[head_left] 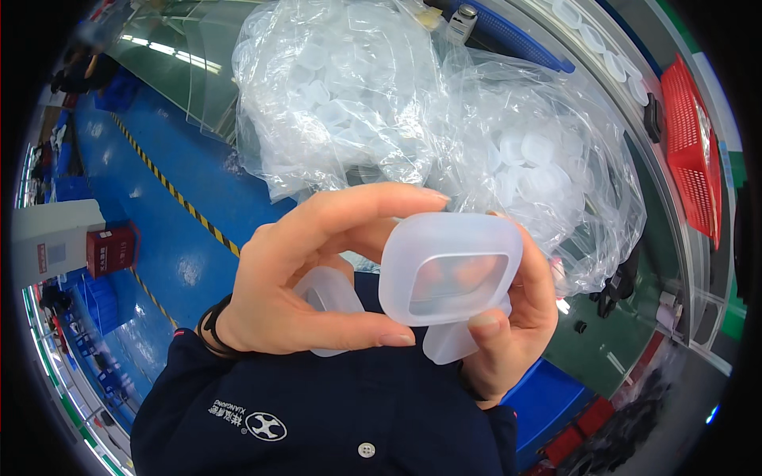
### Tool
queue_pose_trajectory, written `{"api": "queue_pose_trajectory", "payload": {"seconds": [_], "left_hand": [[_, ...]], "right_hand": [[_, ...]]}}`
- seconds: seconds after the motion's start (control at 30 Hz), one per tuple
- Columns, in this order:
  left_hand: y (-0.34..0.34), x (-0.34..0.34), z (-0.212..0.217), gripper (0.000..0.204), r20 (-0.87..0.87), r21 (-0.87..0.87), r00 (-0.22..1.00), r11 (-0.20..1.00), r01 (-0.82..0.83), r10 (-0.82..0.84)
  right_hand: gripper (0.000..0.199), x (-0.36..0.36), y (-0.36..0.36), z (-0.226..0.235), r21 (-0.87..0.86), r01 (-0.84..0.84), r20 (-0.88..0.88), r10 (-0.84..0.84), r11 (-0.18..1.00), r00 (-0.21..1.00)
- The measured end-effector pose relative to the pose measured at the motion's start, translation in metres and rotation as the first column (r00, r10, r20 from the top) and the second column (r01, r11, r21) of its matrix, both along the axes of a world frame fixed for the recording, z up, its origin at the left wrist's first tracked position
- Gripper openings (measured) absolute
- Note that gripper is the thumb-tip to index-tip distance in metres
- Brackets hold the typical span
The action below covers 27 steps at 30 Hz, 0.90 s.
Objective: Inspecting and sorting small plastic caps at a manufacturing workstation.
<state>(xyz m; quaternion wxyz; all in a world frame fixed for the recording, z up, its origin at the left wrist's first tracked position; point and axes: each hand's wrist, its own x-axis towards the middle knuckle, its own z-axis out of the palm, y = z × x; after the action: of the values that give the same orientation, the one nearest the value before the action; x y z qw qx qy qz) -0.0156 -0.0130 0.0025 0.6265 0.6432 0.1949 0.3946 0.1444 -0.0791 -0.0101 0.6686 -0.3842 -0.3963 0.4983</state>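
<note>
Between my two hands, in front of my chest, is a translucent frosted plastic piece (397, 246), a rounded square with a clear squarish window facing me. My left hand (274, 278) curves around its left side, index fingertip near the top edge and thumb tip by the lower left corner. A second frosted piece (329, 297) sits inside the left palm, partly hidden by the thumb. My right hand (520, 325) grips the windowed piece from the right, with its thumb at the lower edge. Under that piece, a further frosted part (448, 343) shows by the right thumb.
Two clear plastic bags, a left one (333, 95) and a right one (548, 159), lie beyond my hands, full of similar pieces. Behind them are a small jar (462, 24) and a blue tray (520, 40). A red basket (689, 151) stands at the right.
</note>
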Motion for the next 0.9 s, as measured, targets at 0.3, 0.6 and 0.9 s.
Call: {"api": "queue_pose_trajectory", "payload": {"seconds": [0.3, 0.6, 0.9], "left_hand": [[-0.003, -0.004, 0.01, 0.076, -0.093, -0.009, 0.995, 1.0, 0.027, -0.028], [-0.003, -0.001, 0.021, 0.05, -0.241, -0.194, 0.967, 0.972, -0.135, 0.086], [0.0, 0.0, 0.012, 0.04, -0.267, 0.117, 0.945, 0.98, -0.163, 0.189]], "right_hand": [[0.06, -0.001, -0.006, 0.0, -0.011, 0.026, -0.02, -0.027, 1.0, 0.999], [0.059, -0.008, -0.003, -0.001, -0.034, 0.122, 0.127, -0.117, 0.992, 0.985], [0.052, -0.008, -0.005, -0.002, 0.054, 0.053, 0.335, -0.068, 0.997, 0.94]]}}
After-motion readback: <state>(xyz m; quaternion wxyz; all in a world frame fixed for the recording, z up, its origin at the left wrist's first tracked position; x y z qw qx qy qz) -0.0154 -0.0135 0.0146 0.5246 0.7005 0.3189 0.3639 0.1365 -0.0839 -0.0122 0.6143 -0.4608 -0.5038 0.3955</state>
